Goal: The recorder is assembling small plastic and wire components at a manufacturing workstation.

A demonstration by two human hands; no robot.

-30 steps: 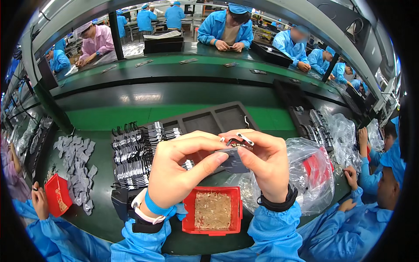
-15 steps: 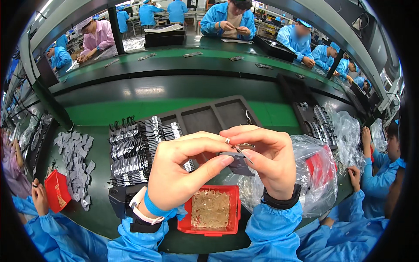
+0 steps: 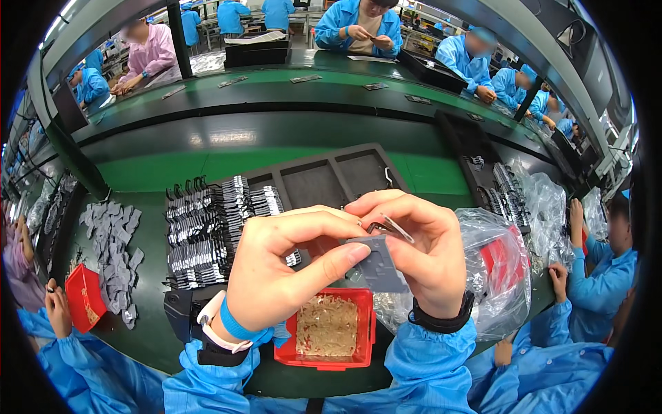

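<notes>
A flat grey plastic part (image 3: 380,265) is pinched by my left hand (image 3: 286,269), thumb on its near face and fingers behind. My right hand (image 3: 434,252) is closed beside it, with a slim metal strip (image 3: 398,228), perhaps one end of tweezers, sticking out between thumb and fingers. A small black bent piece (image 3: 376,227) shows at the grey part's upper edge; which hand holds it is unclear. Below my hands stands a red bin (image 3: 281,348) of small brassy pieces. Rows of silver-and-black parts (image 3: 196,234) lie left of my hands.
Loose grey parts (image 3: 114,248) are heaped at the left, near another red bin (image 3: 84,300). A black compartment tray (image 3: 307,183) lies beyond my hands, clear plastic bags (image 3: 476,303) to the right. Co-workers sit on both sides and across the green conveyor (image 3: 269,86).
The grey part has tipped so that its broad face now shows. The metal strip has swung up from its downward slant, and the black bent piece has come into view.
</notes>
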